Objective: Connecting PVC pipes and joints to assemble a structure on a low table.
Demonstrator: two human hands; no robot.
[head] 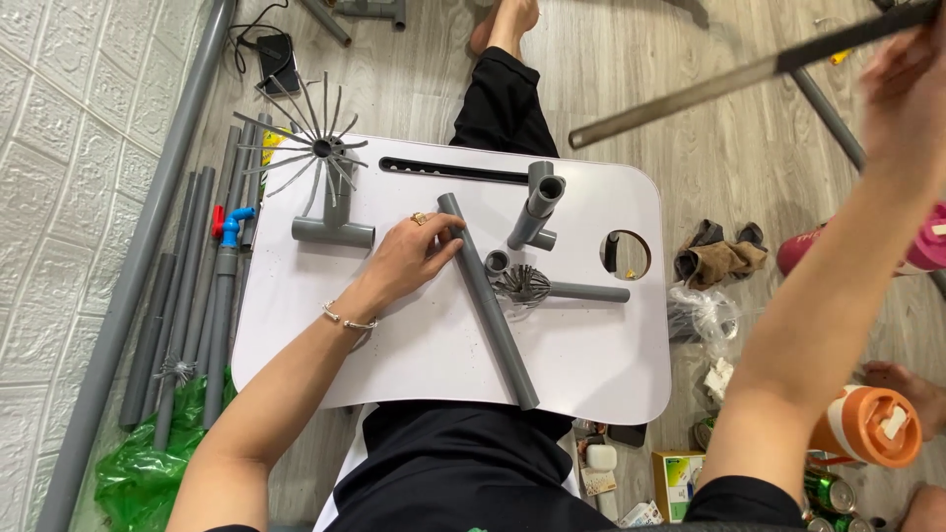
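My left hand (409, 258) rests on the white lap table (591, 365), its fingers pressing the upper part of a long grey plastic pipe (490, 305) that lies diagonally across it. A ring and a bracelet show on that hand. My right hand (905, 84) is raised at the top right, gripping the handle end of a long flat metal saw blade (680, 94) that hangs in the air above the table. To the right of the pipe lie a short pipe stub (497, 261), a finned metal part on a rod (537, 286) and a grey pipe fitting assembly (537, 202).
A grey T-fitting (332, 231) and a spoked metal piece (317, 148) sit on the table's left. Several grey pipes (187, 286) lie on the floor by the wall, with a green bag (138, 473). An orange-lidded bottle (867, 426), cloth and boxes clutter the right floor.
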